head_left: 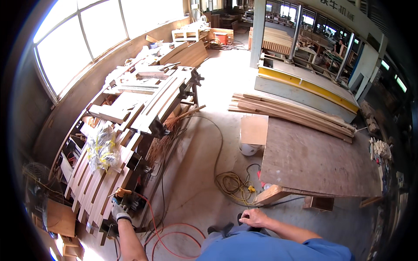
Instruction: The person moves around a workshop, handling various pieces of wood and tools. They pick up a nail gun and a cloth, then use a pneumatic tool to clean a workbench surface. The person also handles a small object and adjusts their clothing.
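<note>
Wearing a pale glove with dark fingers, my left hand (pixel 121 212) is at the near end of the workbench on the left. Its fingers look closed on an orange-brown air blow gun (pixel 123 192), whose thin tip points left over the wood strips. A red hose (pixel 150 208) runs from the gun down to coils on the floor. My bare right hand (pixel 254 218) is held in front of my body with its fingers curled in. A small dark shape shows beside its fingertips; I cannot make out what it is. Pale wood strips (pixel 93 189) lie side by side on the bench near my left hand.
A crumpled clear plastic bag (pixel 103 148) rests on the strips. To the right stands a brown panel table (pixel 322 161), with stacked boards (pixel 291 115) beyond it. A white bucket (pixel 249 149) and a coiled yellow cable (pixel 233 185) occupy the floor between bench and table.
</note>
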Demonstrator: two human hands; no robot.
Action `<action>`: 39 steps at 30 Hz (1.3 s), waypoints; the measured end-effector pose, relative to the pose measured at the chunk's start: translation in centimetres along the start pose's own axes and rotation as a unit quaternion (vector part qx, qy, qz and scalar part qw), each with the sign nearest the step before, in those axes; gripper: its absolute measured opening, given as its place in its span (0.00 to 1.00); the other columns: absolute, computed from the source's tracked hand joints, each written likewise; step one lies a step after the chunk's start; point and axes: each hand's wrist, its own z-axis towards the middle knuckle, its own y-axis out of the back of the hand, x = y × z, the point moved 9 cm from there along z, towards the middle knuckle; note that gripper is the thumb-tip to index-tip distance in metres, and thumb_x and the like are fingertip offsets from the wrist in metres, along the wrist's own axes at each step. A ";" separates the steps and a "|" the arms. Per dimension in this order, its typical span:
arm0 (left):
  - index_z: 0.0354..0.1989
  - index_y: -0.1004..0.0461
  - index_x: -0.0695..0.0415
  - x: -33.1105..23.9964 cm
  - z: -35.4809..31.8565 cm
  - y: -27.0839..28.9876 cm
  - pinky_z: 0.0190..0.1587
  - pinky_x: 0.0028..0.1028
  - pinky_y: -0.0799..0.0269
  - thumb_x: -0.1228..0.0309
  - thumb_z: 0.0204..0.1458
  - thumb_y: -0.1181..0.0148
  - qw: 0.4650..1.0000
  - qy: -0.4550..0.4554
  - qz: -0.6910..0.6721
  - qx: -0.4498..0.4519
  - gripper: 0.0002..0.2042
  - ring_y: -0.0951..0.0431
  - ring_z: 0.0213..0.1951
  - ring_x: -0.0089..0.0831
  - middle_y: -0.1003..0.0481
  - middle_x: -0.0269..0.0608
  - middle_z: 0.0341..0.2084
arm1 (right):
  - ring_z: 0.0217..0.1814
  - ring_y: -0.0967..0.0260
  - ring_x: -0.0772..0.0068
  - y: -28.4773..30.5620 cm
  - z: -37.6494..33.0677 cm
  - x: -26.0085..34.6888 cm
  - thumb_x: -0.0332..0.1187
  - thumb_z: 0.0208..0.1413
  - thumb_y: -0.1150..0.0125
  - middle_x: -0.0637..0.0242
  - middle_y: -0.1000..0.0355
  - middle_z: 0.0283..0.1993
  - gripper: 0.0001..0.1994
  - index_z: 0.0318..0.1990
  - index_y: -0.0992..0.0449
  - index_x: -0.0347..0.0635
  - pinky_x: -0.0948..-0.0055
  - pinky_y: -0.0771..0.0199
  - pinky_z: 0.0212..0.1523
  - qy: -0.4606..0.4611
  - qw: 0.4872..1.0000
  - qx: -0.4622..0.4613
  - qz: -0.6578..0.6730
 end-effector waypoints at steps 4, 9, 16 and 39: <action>0.38 0.26 0.49 -0.4 1.7 -1.2 0.19 0.23 0.36 0.50 0.64 0.45 1.000 0.003 -0.017 0.026 0.15 0.32 0.16 0.22 0.31 0.28 0.19 | 0.41 0.20 0.53 -1.9 -0.3 0.9 0.49 0.56 0.35 0.56 0.18 0.36 0.18 0.38 0.17 0.42 0.58 0.22 0.47 -0.012 1.000 0.005 -0.003; 0.39 0.23 0.48 0.0 4.3 -2.3 0.20 0.22 0.35 0.53 0.63 0.45 0.997 -0.003 -0.018 0.077 0.13 0.30 0.18 0.22 0.28 0.29 0.22 | 0.40 0.20 0.53 -3.1 -0.8 1.3 0.50 0.56 0.35 0.56 0.19 0.36 0.19 0.39 0.18 0.42 0.56 0.22 0.46 -0.029 0.999 0.012 -0.020; 0.47 0.22 0.50 -0.2 6.7 -2.8 0.24 0.21 0.36 0.61 0.63 0.43 0.991 -0.077 -0.002 0.106 0.10 0.29 0.25 0.21 0.25 0.31 0.32 | 0.42 0.20 0.53 -3.8 -1.2 1.1 0.51 0.57 0.35 0.55 0.19 0.36 0.18 0.39 0.17 0.45 0.58 0.23 0.46 -0.038 0.999 0.008 -0.025; 0.31 0.22 0.59 -10.9 -21.5 -15.5 0.27 0.25 0.33 0.65 0.70 0.52 0.811 -0.420 0.164 0.372 0.17 0.30 0.24 0.17 0.25 0.30 0.21 | 0.45 0.21 0.50 -4.1 -1.2 4.2 0.46 0.54 0.33 0.54 0.20 0.37 0.17 0.40 0.19 0.40 0.56 0.22 0.48 -0.031 0.997 -0.073 0.014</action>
